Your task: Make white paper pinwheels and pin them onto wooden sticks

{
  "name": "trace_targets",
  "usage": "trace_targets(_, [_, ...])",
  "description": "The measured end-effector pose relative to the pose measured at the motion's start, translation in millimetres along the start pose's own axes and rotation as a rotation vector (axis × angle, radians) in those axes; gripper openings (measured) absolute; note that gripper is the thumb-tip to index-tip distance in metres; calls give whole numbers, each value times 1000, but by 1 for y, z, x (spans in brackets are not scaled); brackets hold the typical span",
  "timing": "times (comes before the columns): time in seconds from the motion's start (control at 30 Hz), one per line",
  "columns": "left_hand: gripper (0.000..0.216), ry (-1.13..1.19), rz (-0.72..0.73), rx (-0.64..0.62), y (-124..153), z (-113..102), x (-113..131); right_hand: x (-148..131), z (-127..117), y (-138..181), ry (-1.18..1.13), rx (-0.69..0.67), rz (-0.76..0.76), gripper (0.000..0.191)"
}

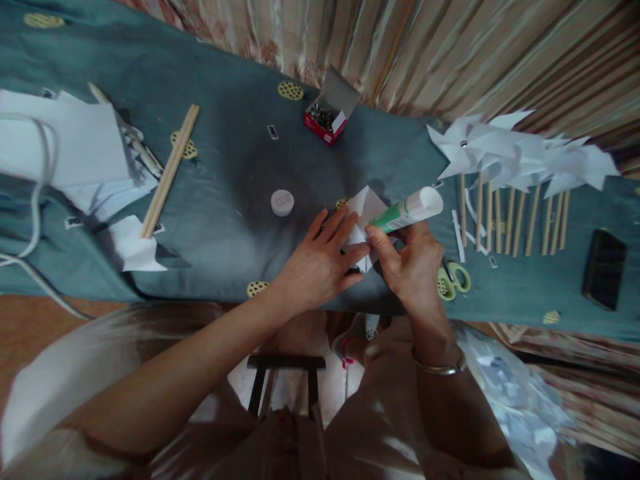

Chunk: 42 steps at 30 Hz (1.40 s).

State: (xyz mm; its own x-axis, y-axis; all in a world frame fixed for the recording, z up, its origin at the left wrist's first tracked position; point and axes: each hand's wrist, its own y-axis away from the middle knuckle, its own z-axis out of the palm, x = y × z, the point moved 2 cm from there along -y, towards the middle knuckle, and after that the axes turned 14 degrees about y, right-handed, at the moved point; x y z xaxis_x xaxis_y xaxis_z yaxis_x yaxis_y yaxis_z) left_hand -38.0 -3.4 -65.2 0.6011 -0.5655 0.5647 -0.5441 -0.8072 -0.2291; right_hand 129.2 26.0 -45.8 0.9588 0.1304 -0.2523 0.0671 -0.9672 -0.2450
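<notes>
My right hand (413, 267) grips a green-and-white glue stick (410, 209), its tip pointed down at a folded piece of white paper (365, 213) on the teal cloth. My left hand (320, 260) lies flat with fingers stretched out, pressing the paper's left side down. The glue stick's white cap (283, 203) rests on the cloth to the left of the hands.
A row of finished white paper pinwheels (510, 157) on wooden sticks lies at the right, green scissors (453, 280) beside my right hand. A red box of pins (327, 117) stands behind. Wooden sticks (170, 170) and white paper sheets (65, 143) lie at the left; a dark phone (604, 268) sits far right.
</notes>
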Motion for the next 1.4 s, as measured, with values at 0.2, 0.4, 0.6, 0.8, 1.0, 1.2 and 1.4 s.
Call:
trace_targets(0.2, [52,-12,12,14,1,1,0,2,2,1,-44,58,9,42])
trace_targets(0.4, [51,-6,4,9,1,3,-1,2,3,-1,-78,57,44,42])
trace_targets(0.6, [50,-19,8,12,1,3,-1,2,5,-5,-90,57,42,41])
trace_targets(0.8, [51,-24,2,6,1,3,0,0,4,-8,-127,84,53,42])
trace_targets(1.0, [51,-24,0,8,1,2,0,-2,5,-10,-164,63,69,40])
trace_targets(1.2, [49,-24,0,6,0,2,1,-5,7,-10,-159,23,76,45])
trace_targets(1.4, [45,-9,-6,7,0,1,1,-10,2,-10,-142,16,51,37])
